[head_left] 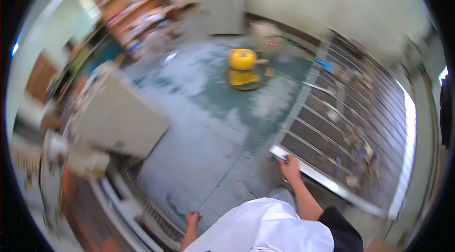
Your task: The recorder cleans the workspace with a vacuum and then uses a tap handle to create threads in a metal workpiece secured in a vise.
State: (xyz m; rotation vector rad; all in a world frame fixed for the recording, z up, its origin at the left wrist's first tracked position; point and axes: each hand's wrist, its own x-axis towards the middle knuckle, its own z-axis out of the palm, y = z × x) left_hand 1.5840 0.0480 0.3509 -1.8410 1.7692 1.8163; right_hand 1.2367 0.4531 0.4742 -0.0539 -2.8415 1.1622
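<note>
My right hand [290, 168] is at the near left corner of a large slatted metal rack table [322, 176]. Its fingers are curled by the bright metal edge, around something small and dark that I cannot make out. Low in the picture, my left hand [192, 219] hangs over the floor [204, 143] with its fingers closed. Whether it holds anything is too blurred to tell. A thin dark line on the floor runs up from beside that hand. Scattered small pieces [353, 138] and a blue item [325, 65] lie on the rack table's slats.
Ahead on the stained floor stands a yellow, round-topped machine [243, 69]. A pale cabinet [222, 10] is against the back wall, with shelves [137, 5] to its left. On my left are a large beige box-shaped unit [123, 114] and machinery with a ridged rail [147, 209].
</note>
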